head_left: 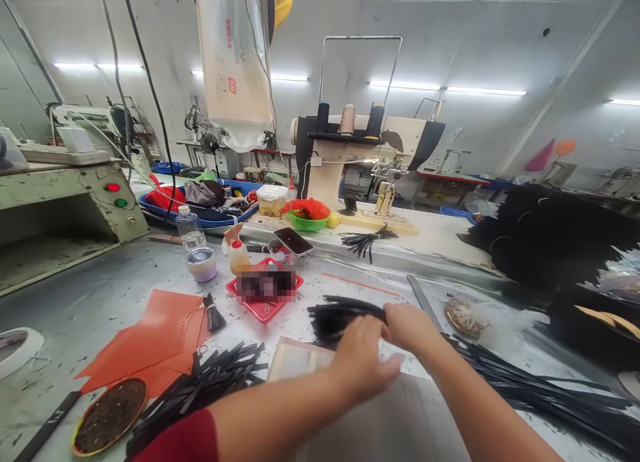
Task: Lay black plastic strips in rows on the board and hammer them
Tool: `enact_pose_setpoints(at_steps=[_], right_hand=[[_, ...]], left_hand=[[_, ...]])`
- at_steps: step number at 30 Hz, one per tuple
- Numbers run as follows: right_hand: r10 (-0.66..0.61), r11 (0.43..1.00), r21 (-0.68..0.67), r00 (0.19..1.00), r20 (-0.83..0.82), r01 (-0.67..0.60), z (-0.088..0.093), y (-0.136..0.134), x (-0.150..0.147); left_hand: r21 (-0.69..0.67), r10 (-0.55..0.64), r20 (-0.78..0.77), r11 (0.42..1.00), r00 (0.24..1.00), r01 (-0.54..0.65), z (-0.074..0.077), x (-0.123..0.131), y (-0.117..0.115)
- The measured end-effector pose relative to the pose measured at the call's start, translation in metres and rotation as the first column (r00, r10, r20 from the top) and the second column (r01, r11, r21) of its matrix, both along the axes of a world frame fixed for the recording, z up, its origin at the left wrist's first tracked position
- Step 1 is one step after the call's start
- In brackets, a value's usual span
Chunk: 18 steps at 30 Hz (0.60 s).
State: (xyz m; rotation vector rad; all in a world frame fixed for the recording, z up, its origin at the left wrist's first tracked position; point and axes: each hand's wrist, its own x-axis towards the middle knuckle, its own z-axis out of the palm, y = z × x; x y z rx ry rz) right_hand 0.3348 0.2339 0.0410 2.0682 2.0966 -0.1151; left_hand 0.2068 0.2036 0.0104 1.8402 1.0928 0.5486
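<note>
My left hand [363, 362] and my right hand [410, 325] meet over the worktable, both closed around a bundle of thin black strips [337, 315] that fans out to the left of my fingers. A long run of the same black strips [540, 389] stretches away to the right under my right forearm. A beige sheet [295, 359] lies under my left wrist. A loose heap of shorter black strips [200, 389] sits to the left of my left arm, which wears a red sleeve.
Orange sheets [150, 345] and a round tin [107, 415] lie at the left. A red basket [263, 305], phone [294, 241], bottle [191, 230] and small jar [201, 263] stand behind. A sewing machine [365, 162] is at the back, black material [545, 239] piled at the right.
</note>
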Motion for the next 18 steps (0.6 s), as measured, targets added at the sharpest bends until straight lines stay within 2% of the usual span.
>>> enact_pose_setpoints(at_steps=[3, 6, 8, 10, 12, 13, 15, 16, 17, 18], right_hand=[[-0.025, 0.999, 0.041, 1.000, 0.012, 0.025, 0.035, -0.024, -0.007], [-0.031, 0.997, 0.073, 0.999, -0.029, 0.033, 0.060, -0.068, -0.016], [-0.047, 0.995, 0.076, 0.987, -0.152, 0.059, 0.064, -0.101, -0.020], [-0.043, 0.995, 0.066, 0.918, -0.394, 0.075, 0.055, -0.133, -0.023], [-0.029, 0.997, 0.035, 0.748, -0.663, 0.070, 0.034, -0.159, -0.026], [-0.043, 0.998, 0.002, 0.646, -0.762, 0.069, 0.020, -0.170, -0.029], [-0.184, 0.982, -0.142, 0.453, -0.872, 0.126, -0.007, -0.189, -0.038], [-0.275, 0.959, -0.224, 0.364, -0.890, 0.176, -0.019, -0.198, -0.043], [-0.310, 0.945, -0.267, 0.250, -0.917, 0.191, -0.030, -0.206, -0.048], [-0.322, 0.941, -0.301, 0.138, -0.937, 0.153, -0.038, -0.213, -0.053]], left_hand=[[-0.286, 0.074, 0.231, 0.958, 0.970, -0.005, -0.008, 0.000, -0.034], [-0.444, 0.197, 0.465, 0.895, 0.863, 0.035, -0.005, -0.002, -0.053], [-0.456, 0.250, 0.601, 0.887, 0.759, 0.068, 0.010, -0.005, -0.065], [-0.471, 0.320, 0.741, 0.874, 0.590, 0.118, 0.028, -0.008, -0.080], [-0.554, 0.457, 0.778, 0.822, 0.431, 0.128, 0.043, -0.010, -0.097], [-0.612, 0.532, 0.752, 0.783, 0.389, 0.114, 0.048, -0.010, -0.103], [-0.696, 0.628, 0.669, 0.717, 0.397, 0.037, 0.051, -0.010, -0.111], [-0.709, 0.649, 0.641, 0.705, 0.410, -0.005, 0.050, -0.011, -0.112], [-0.708, 0.653, 0.634, 0.706, 0.415, -0.029, 0.050, -0.011, -0.112], [-0.701, 0.650, 0.636, 0.712, 0.415, -0.040, 0.049, -0.012, -0.110]])
